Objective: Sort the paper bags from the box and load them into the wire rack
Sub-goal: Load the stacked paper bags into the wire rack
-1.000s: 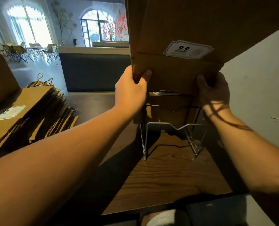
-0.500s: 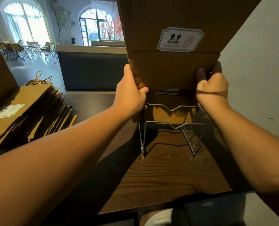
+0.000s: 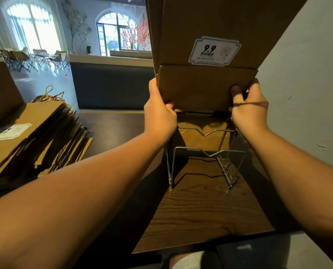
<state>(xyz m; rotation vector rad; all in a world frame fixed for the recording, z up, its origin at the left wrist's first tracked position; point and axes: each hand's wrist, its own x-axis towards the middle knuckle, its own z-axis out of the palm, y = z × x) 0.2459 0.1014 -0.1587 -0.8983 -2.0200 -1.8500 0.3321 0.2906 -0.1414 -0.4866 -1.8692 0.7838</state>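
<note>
- While both hands grip it by the lower corners, a bundle of flat brown paper bags (image 3: 210, 45) stands upright above the wire rack (image 3: 206, 156), its bottom fold facing the camera.
- Left hand (image 3: 159, 115): closed round the bundle's lower left edge, thumb up along the side, fingers curled under the fold.
- Right hand (image 3: 248, 111): clamped on the lower right corner, fingertips (image 3: 236, 90) pressed on the front face.
- White label (image 3: 214, 51) on the front bag reads "9.9"; the smaller print is not legible.
- Bundle's bottom edge is just above the rack's rear section; contact with the wire cannot be told.
- Rack stands on the dark wooden table (image 3: 200, 214), close to the grey wall (image 3: 307, 94). Its rear slot already holds brown bags (image 3: 202, 131); the front slot shows only wire.
- A slumped stack of more bags (image 3: 35, 136), twine handles at the far end, lies well apart at the table's left.
</note>
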